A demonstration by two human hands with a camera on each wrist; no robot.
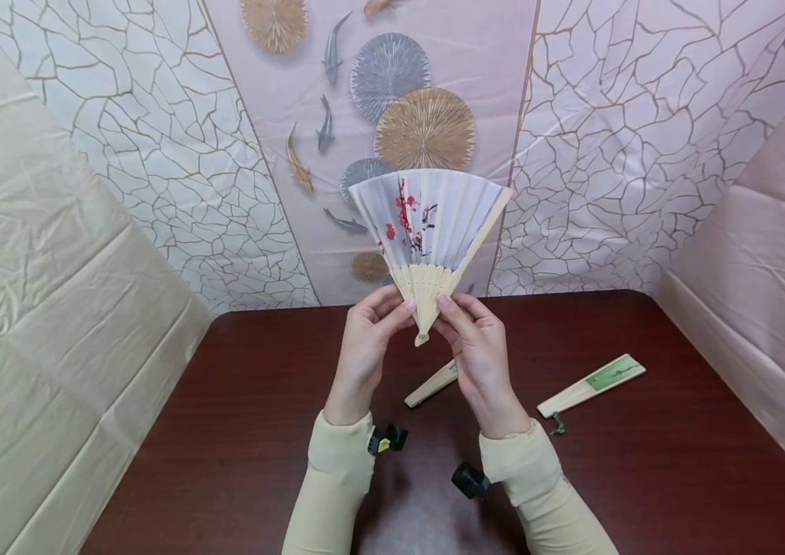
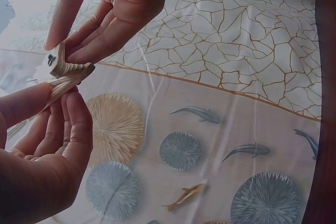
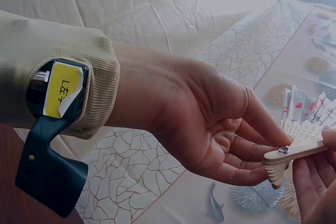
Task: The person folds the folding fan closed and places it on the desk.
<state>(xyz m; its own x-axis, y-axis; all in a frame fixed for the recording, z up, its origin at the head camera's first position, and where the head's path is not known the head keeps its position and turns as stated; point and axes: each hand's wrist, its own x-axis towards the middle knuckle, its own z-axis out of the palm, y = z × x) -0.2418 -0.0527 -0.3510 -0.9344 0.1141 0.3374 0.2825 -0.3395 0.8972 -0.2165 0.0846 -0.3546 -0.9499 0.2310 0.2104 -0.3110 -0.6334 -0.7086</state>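
A spread folding fan [image 1: 434,220] with a pale leaf, red blossoms and a painted bird is held up over the far part of the table. My left hand [image 1: 363,335] pinches the left side of its pale ribs, thumb in front. On the other side my right hand [image 1: 481,347] pinches the ribs near the right guard stick. The riveted pivot end [image 3: 283,150] sticks out between the hands, seen close in the right wrist view. In the left wrist view, my left hand [image 2: 47,161] is below and the right hand [image 2: 113,11] above.
A folded fan [image 1: 429,385] lies on the dark table [image 1: 240,447], partly hidden by the right hand. To the right lies another folded fan [image 1: 594,385] with a green leaf and a green tassel [image 1: 557,424]. Patterned cloth [image 1: 156,139] hangs behind the table.
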